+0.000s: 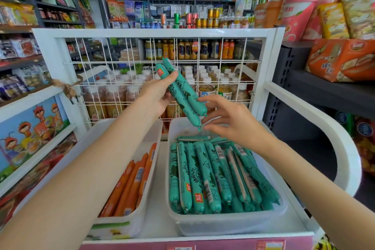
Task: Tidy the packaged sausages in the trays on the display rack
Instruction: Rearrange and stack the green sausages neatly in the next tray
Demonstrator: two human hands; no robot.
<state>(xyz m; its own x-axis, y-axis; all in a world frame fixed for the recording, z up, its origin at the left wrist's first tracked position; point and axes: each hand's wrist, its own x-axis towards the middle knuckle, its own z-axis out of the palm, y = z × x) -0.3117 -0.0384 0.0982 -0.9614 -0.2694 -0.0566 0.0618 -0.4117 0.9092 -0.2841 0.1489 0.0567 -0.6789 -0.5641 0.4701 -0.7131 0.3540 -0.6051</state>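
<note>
Head view: left hand (156,95) grips two teal packaged sausages (182,91), thumb over their upper part and fingers curled beneath, holding them tilted in the air before the white wire-grid back (213,50) of the display rack (158,33). Right hand (229,122), fingers spread and relaxed, touches the pair's lower tips without closing on them. Directly below the grip, the right clear tray (223,223) holds many teal sausages (213,174) lying side by side; below and left of the grip, the left tray (129,223) holds orange sausages (129,184)
</note>
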